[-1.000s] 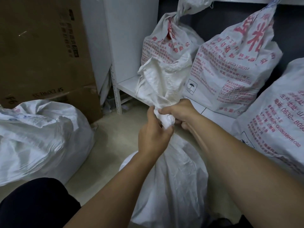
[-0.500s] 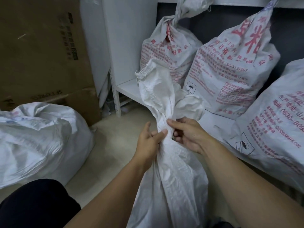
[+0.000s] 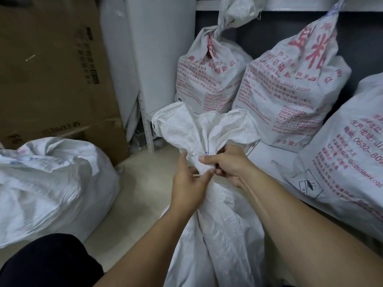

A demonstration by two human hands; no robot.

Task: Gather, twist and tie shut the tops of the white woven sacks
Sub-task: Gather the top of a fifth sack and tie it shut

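Sack (image 3: 223, 235) standing on the floor (image 3: 132, 193) between my forearms has its neck clenched in my right hand (image 3: 230, 165) so the gathered top cannot spring apart, while my left hand (image 3: 189, 184) rests straight-fingered against it to steady it, no knot yet.

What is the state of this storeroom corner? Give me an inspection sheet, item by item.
Surface: beige floor, smooth.
Job's things: plain white sack, neck gathered, top flared, no tie seen; leftmost printed sack twisted shut; two more printed sacks beside it; slumped white sack at left.
Clutter: cardboard box at left.
Hands: right hand pinches the neck; left hand touches it, fingers nearly straight.
Cables: nothing seen.
Surroundings: white shelf unit, dark wall.
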